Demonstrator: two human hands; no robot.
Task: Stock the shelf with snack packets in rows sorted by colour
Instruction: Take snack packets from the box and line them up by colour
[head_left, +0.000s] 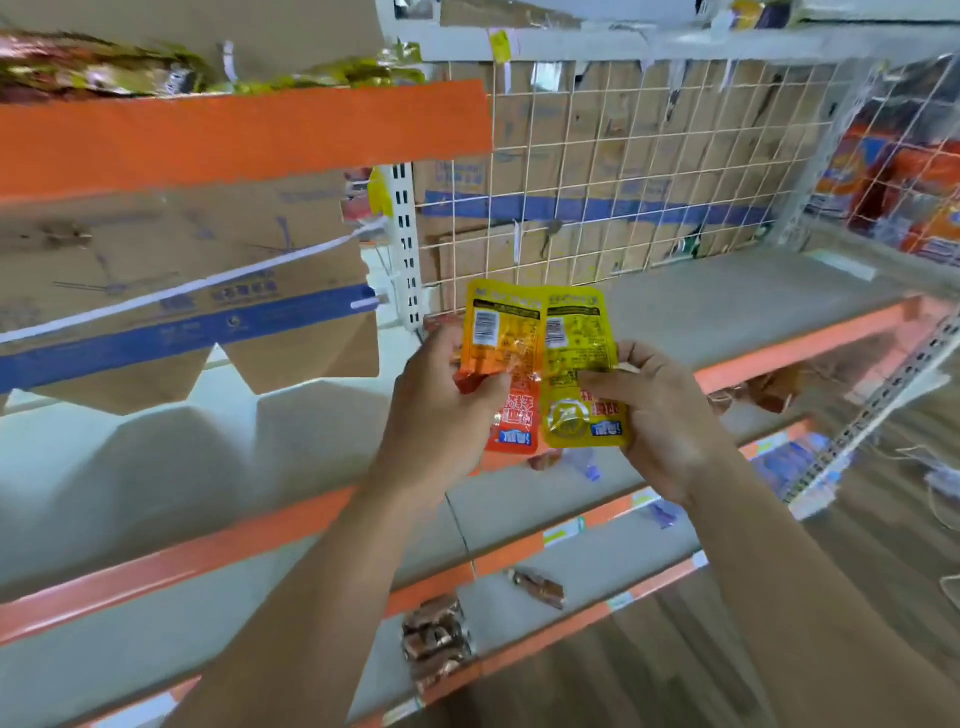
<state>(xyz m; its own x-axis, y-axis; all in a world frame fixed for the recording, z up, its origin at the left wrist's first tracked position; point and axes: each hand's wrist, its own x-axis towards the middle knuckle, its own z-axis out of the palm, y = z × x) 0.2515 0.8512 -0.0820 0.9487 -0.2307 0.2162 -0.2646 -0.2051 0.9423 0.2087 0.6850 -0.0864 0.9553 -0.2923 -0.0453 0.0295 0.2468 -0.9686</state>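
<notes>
Two snack packets are up in front of me, side by side and touching. The left hand (441, 410) pinches the orange packet (498, 343), thumb on top. The right hand (654, 415) pinches the yellow packet (576, 353) the same way. Both packets show their backs, with small print and bar codes. They are in the air in front of the grey shelf (727, 306), not on it yet.

I think this is the sorting step: one colour in each hand, ready to go down. Next, the hands need to pull the two packets apart. Then each one should be laid flat on the shelf in its own row, orange with orange and yellow with yellow, back toward the wire grid (623, 171). Some brown packets (434, 644) lie on a lower shelf, so I would keep these two away from them.
</notes>
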